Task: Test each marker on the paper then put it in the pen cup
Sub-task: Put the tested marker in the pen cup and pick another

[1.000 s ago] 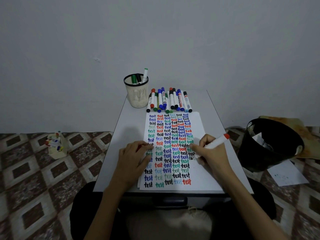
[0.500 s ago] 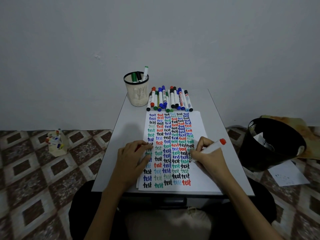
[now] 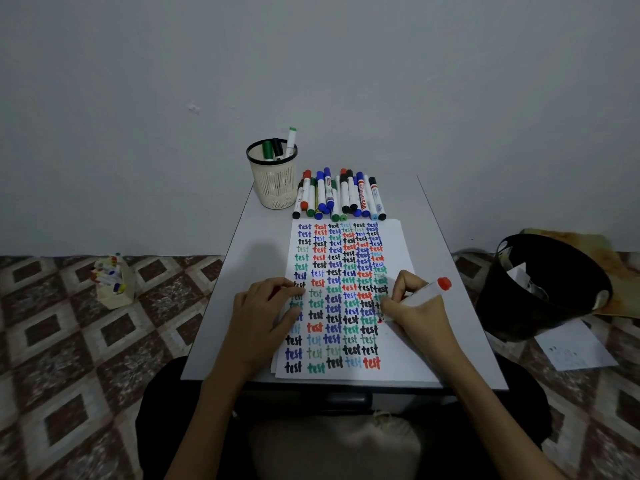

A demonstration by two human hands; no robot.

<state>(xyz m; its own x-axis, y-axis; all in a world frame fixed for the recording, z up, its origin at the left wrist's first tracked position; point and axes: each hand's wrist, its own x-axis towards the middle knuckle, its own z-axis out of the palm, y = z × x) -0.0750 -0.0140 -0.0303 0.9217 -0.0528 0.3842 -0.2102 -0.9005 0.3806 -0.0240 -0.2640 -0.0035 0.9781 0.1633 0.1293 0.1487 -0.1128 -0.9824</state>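
Observation:
A white sheet of paper [image 3: 398,351] covered with rows of coloured "test" words lies on the small grey table [image 3: 256,271]. My right hand [image 3: 417,308] grips a white marker with a red end [image 3: 427,291], its tip down on the paper's right side beside a small red mark. My left hand [image 3: 265,315] rests on the paper's left edge and something red shows under its fingers. A pile of several capped markers [image 3: 339,197] lies above the paper. The cream mesh pen cup [image 3: 272,178] at the back left holds three markers.
A black waste bin [image 3: 540,289] stands on the floor right of the table, with loose paper [image 3: 575,344] beside it. A small holder with coloured items [image 3: 112,282] sits on the patterned floor to the left. The wall is right behind the table.
My right hand has shifted slightly down the paper's right side with the marker, and its red end has dropped lower. A red mark now shows at the tip. My left hand stays put.

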